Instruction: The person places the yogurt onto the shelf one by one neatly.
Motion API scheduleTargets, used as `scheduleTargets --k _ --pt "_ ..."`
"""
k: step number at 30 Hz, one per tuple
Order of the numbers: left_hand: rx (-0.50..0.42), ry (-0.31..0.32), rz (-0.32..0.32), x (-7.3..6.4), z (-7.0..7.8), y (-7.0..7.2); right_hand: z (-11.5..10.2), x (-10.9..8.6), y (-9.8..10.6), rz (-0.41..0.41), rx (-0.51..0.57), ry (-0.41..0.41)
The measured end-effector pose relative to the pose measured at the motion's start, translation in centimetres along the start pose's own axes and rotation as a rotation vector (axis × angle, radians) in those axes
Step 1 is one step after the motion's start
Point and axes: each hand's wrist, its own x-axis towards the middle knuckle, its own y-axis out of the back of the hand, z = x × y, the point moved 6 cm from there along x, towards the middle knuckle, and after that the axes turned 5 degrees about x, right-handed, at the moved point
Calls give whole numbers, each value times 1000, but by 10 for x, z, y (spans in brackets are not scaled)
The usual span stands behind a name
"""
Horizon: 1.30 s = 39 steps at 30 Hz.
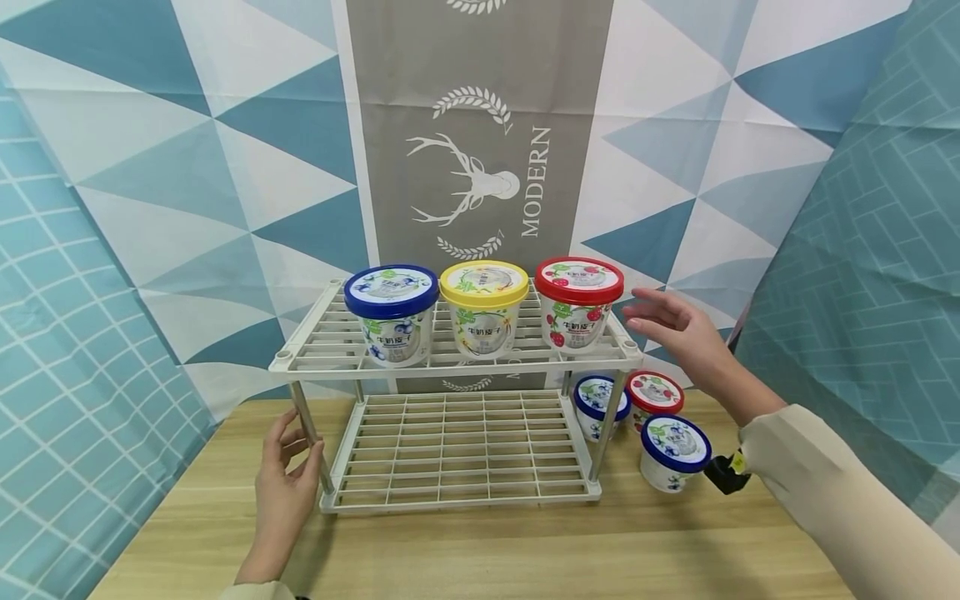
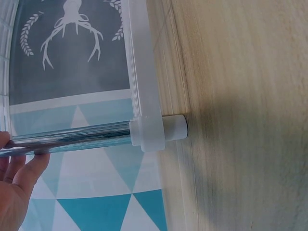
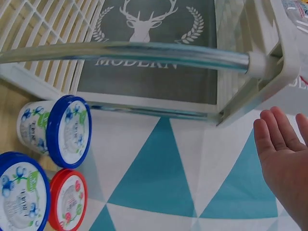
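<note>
A white two-tier rack (image 1: 457, 502) with metal posts stands on the wooden table. My left hand (image 1: 288, 479) holds its front left post (image 1: 309, 421); the left wrist view shows thumb and fingers on either side of this post (image 2: 86, 137). On the upper shelf stand three tubs in a row: a blue-lidded tub (image 1: 393, 321), a yellow-lidded tub (image 1: 483, 312) and a red-lidded tub (image 1: 579, 308). Just right of the red-lidded one, my right hand (image 1: 678, 329) is raised with extended fingers and holds nothing. The right wrist view shows its palm (image 3: 288, 168) beside the upper shelf's end.
Right of the rack, on the table (image 1: 450, 554), stand a blue-lidded tub (image 1: 597, 408), a red-lidded tub (image 1: 654, 392) and another blue-lidded tub (image 1: 675, 454) nearer the front. A small black object (image 1: 726, 475) shows by my right sleeve. Behind hangs a patterned cloth (image 1: 480, 125).
</note>
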Motion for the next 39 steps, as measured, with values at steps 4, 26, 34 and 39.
scheduleTargets --k 4,26,34,39 --pt "-1 -19 5 0 0 0 11 -5 8 30 -15 1" --pt "-2 -28 9 0 0 0 90 -48 44 175 32 10" --pt "-14 -34 18 0 -1 -1 123 -65 53 191 12 -80" --pt "-14 -34 23 0 1 0 145 -78 52 182 67 -140"
